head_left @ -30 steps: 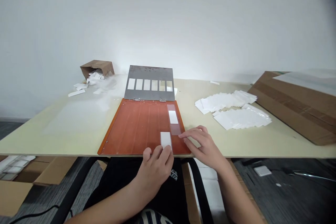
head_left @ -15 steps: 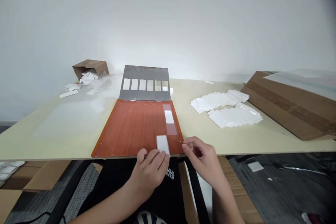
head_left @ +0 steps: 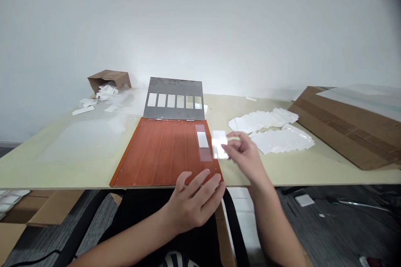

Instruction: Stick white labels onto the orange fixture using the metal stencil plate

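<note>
My right hand (head_left: 246, 156) pinches a glossy, see-through plastic sleeve (head_left: 219, 144) by its right side, raised over the right edge of the orange-red board (head_left: 156, 154). Glare hides whether anything is inside the sleeve. My left hand (head_left: 199, 200) has its fingers spread over the board's front right corner, and I see nothing held in it. A white card (head_left: 202, 139) lies on a clear strip (head_left: 206, 155) near the board's right side. Hinged to the board's far edge, a grey metal plate (head_left: 175, 83) with a row of rectangular cut-outs stands raised.
Two fanned rows of white packets (head_left: 263, 121) lie to the right, before a large cardboard box (head_left: 344, 129). At the back left, a small brown box (head_left: 120, 78) on its side spills white pieces. Clear film (head_left: 84, 137) covers part of the table's left.
The white card at the board's front is no longer seen there. My right hand has moved up, now holding the sleeve. My left hand has shifted right and its fingers have spread.
</note>
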Demonstrator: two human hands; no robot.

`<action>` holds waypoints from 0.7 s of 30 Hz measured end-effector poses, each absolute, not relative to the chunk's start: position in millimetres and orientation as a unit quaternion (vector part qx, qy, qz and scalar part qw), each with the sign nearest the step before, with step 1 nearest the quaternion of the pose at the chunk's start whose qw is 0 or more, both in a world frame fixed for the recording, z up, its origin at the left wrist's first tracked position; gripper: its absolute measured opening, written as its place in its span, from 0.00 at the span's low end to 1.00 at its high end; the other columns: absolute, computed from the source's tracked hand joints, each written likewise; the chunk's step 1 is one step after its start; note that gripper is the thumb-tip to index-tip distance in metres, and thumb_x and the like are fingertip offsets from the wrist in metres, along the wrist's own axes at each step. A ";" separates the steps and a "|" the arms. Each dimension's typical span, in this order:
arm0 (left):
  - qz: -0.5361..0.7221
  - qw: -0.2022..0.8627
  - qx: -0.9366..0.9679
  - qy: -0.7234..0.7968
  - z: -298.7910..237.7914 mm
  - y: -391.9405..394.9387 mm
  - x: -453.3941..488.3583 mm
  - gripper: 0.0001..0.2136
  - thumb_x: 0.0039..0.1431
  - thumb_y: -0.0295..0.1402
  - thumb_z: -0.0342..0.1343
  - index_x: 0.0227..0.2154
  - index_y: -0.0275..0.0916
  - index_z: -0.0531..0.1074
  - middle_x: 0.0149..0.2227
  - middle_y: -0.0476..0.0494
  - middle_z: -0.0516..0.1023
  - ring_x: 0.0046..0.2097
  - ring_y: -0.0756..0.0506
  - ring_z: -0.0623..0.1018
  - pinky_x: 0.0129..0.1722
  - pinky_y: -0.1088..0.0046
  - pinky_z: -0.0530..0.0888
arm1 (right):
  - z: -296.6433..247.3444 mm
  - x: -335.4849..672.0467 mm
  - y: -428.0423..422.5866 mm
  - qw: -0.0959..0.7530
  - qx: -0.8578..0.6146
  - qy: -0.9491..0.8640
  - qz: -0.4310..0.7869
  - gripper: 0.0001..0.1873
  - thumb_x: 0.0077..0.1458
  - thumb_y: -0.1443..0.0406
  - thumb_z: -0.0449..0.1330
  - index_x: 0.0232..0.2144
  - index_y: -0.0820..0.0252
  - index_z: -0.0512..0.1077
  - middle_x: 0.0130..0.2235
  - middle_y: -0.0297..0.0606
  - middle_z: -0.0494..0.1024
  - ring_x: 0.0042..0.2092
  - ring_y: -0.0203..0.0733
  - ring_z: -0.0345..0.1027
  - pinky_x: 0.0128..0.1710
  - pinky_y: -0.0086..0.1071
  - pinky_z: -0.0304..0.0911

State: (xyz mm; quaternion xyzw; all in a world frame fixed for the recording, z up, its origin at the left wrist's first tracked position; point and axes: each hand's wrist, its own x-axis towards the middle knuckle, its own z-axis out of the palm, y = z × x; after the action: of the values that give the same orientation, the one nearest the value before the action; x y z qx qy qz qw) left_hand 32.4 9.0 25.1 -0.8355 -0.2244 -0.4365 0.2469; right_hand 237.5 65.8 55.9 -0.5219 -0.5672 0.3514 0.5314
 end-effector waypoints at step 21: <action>-0.408 0.190 -0.856 -0.253 6.1 -5.4 32.2 0.06 0.58 0.32 0.58 0.38 0.42 0.77 0.46 0.47 0.81 0.51 0.44 0.75 0.56 0.60 0.55 | 38.2 325.4 190.6 0.103 -0.860 -0.499 -0.028 0.22 0.60 0.55 0.52 0.49 0.63 0.72 0.50 0.56 0.72 0.51 0.59 0.70 0.46 0.49 0.65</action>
State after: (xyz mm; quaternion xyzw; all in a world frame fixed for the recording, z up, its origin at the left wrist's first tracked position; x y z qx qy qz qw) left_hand 32.2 -5.4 6.1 -0.8562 -0.2534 -0.4081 0.1903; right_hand 325.4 190.6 38.2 -0.8598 -0.4993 -0.0285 0.1033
